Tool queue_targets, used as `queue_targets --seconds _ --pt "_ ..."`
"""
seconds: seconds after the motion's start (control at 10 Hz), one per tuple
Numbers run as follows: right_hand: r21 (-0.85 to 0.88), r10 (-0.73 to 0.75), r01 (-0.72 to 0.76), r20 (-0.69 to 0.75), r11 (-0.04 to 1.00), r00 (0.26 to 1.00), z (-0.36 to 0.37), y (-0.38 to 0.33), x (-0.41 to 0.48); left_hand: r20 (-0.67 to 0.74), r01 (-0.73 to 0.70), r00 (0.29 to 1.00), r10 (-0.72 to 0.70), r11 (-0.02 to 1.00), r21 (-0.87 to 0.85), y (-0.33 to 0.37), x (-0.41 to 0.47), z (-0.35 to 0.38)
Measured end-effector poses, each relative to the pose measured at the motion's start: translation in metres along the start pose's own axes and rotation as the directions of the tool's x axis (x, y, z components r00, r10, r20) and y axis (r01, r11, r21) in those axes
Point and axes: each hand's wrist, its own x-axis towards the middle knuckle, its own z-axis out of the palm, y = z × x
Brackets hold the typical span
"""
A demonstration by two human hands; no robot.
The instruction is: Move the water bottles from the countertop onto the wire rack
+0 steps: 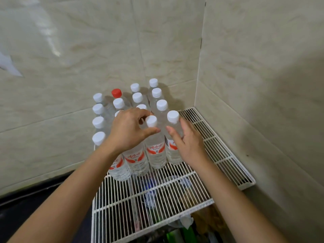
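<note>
Head view: left hand fingers pinch clear plastic water bottle neck; right hand fingers apart beside it; probably heavy, slippery.

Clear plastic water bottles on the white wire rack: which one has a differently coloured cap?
The clear plastic bottle with the red cap, in the back row, second from the left; every other visible cap is white.

A home kitchen corner is showing here: glossy beige wall tiles are meeting at a corner, a white wire rack is spanning a dark counter.
</note>
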Motion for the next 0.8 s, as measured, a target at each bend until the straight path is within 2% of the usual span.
queue_targets --seconds 0.2,0.4,0.5,0.7,0.8 --pt "-0.054 -0.049 0.045 -0.077 0.998 0.996 0.008 -0.008 -0.001 0.022 0.069 0.997 -0.069 0.998 -0.012 0.005 -0.005 -0.005" --pt "-0.030 -0.058 0.056 -0.087 0.998 0.995 0.015 -0.017 0.003 0.028 0.128 0.992 -0.127 0.991 -0.038 0.003 -0.010 -0.008" --pt "-0.040 -0.054 0.051 -0.068 0.998 0.996 0.012 -0.015 0.001 0.068 0.110 0.992 -0.109 0.994 -0.009 0.005 -0.009 -0.010" --pt "0.108 0.045 -0.051 0.053 0.993 0.998 -0.003 -0.018 0.003 0.114 0.086 0.989 -0.091 0.995 0.046 0.008 -0.013 -0.018" --pt "0.131 0.057 -0.062 0.041 0.989 0.998 -0.011 -0.022 -0.004 -0.120 -0.005 0.993 0.017 0.995 0.104 0.015 -0.025 -0.025"
